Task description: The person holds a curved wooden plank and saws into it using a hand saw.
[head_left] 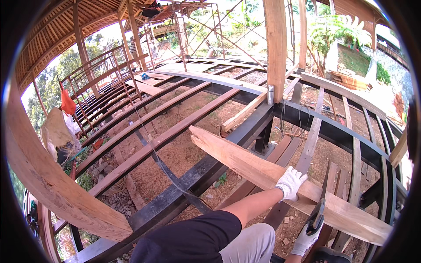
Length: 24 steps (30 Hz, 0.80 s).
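1. Nearest, the gloved right hand [305, 240] has its grip closed around the handle of a saw [320, 210], whose blade points away from the person, across the plank.
2. The gloved left hand [290, 183] lies on the plank [256, 168], fingers toward its far edge; I cannot tell whether its grip pinches the wood.
3. The plank lies in front of the person, its long axis slanting from near right to far left; its ragged, narrower end points far left, beyond the black beam [177, 190] it crosses.
4. Farther on, a metal flask [270, 94] stands upright beside a wooden post [276, 48]; its contents are hidden.
5. At far left hangs an orange bag [67, 103], contents likewise hidden.
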### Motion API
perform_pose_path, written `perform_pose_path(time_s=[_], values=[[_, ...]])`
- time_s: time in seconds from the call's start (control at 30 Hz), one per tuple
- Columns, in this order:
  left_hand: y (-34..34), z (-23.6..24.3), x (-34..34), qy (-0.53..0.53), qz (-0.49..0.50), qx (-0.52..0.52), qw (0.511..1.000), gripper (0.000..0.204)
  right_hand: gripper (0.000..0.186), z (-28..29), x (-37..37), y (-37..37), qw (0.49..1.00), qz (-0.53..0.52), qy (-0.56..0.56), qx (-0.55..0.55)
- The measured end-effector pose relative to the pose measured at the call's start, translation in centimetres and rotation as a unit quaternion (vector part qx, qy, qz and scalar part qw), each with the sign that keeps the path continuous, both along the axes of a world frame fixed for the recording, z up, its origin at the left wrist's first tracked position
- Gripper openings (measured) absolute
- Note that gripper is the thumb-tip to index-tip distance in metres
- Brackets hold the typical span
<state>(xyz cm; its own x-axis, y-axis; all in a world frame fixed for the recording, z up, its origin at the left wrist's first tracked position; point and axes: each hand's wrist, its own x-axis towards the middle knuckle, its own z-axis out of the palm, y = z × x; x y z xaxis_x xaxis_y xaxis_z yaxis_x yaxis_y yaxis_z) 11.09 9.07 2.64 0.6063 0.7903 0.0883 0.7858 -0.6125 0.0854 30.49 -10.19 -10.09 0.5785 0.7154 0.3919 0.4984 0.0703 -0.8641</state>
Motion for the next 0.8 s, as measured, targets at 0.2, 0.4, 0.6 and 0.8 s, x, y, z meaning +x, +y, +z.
perform_pose_path(time_s=[0.2, 0.4, 0.6, 0.8], values=[[0.0, 0.1, -0.1, -0.005, 0.003, -0.003, 1.000, 0.108, 0.066, 0.8, -0.2, -0.2, 1.000, 0.005, 0.015, -0.021], [-0.1, 0.1, -0.1, -0.004, 0.003, 0.003, 1.000, 0.107, 0.066, 2.0, -0.6, -0.8, 0.999, 0.020, 0.040, -0.026], [-0.1, 0.1, 0.1, 0.000, 0.005, 0.003, 1.000, 0.107, 0.068, 2.4, -0.1, -1.1, 0.998, 0.020, 0.025, -0.055], [-0.1, 0.0, 0.0, 0.006, 0.005, 0.001, 1.000, 0.108, 0.067, 3.4, -0.7, -1.4, 0.997, 0.022, 0.042, -0.068]])
